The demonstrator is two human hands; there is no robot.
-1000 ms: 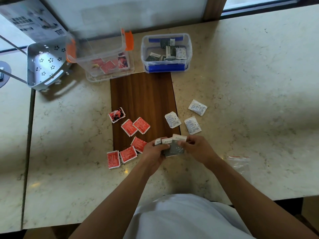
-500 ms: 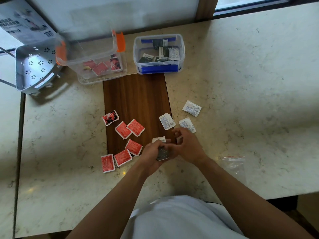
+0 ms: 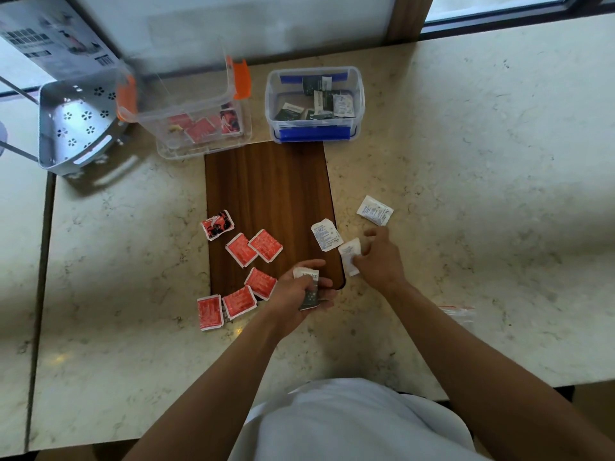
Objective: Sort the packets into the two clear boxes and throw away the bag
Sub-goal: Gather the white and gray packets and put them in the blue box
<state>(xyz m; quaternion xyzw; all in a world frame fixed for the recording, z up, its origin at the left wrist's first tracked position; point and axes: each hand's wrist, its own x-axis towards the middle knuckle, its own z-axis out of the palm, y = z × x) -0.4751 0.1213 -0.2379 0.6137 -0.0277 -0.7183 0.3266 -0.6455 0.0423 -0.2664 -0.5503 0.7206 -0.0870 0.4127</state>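
My left hand (image 3: 301, 294) holds a small stack of white and dark packets (image 3: 307, 287) at the near edge of the wooden board (image 3: 269, 191). My right hand (image 3: 379, 257) pinches a white packet (image 3: 348, 256) lying just right of the board. Two more white packets (image 3: 326, 234) (image 3: 375, 210) lie nearby. Several red packets (image 3: 253, 249) are spread over the board's left side and the counter. At the back stand the orange-clipped clear box (image 3: 199, 108) with red packets and the blue-clipped clear box (image 3: 316, 101) with white and dark ones. The empty clear bag (image 3: 457, 312) lies right of my right forearm.
A grey perforated metal basket (image 3: 73, 128) stands at the back left beside the orange-clipped box. A cardboard box (image 3: 50, 38) leans behind it. The marble counter (image 3: 482, 161) stretches to the right, with a seam on the left.
My right hand left the stack and reached right to a white packet on the counter. My left hand kept the stack and stayed near the board's front edge.
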